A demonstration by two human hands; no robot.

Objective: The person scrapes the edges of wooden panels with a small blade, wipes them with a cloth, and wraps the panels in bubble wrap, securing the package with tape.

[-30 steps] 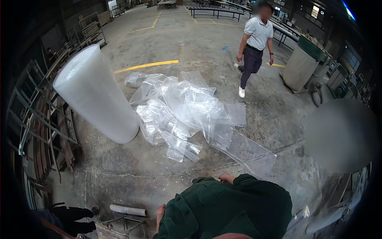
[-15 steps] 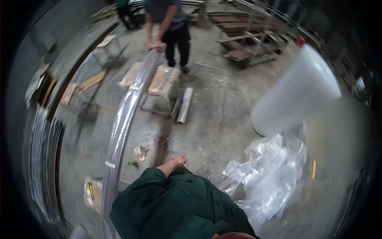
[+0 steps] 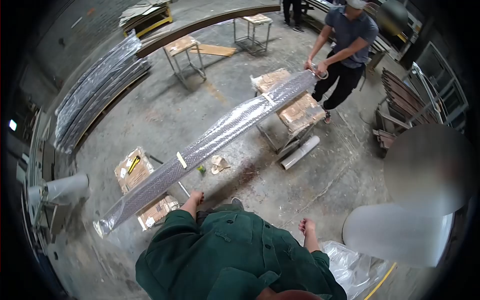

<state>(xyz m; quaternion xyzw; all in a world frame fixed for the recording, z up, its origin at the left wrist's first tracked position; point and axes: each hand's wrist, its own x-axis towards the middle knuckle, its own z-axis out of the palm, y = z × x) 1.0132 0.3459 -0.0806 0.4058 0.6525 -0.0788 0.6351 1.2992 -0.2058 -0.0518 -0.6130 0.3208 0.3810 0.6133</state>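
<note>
A long piece wrapped in bubble wrap [image 3: 215, 137] lies diagonally across two low stands, with strips of tape around it. My left hand [image 3: 197, 197] hangs in front of my body, fingers curled in with nothing visible in them. It is nearest to the wrapped piece and apart from it. My right hand [image 3: 307, 226] is out at my right side, its fingers loosely curled and holding nothing. A yellow-and-black cutter [image 3: 134, 165] rests on the padded near stand [image 3: 124, 175]. At the far end, a co-worker's hands [image 3: 316, 68] hold a tape roll [image 3: 321, 75] against the wrap.
On the right stands a large bubble-wrap roll [image 3: 395, 232] beside crumpled plastic [image 3: 352, 267]. A smaller roll [image 3: 300, 152] lies by the padded far stand [image 3: 302, 117]. Wrapped lengths [image 3: 100, 92] are stacked at left. Crumpled paper [image 3: 219, 164] and a green item [image 3: 201, 169] lie on the floor.
My view has turned left, so the wrapped piece now crosses the middle and its near end shows. My right hand has come into view. The co-worker remains at the far end.
</note>
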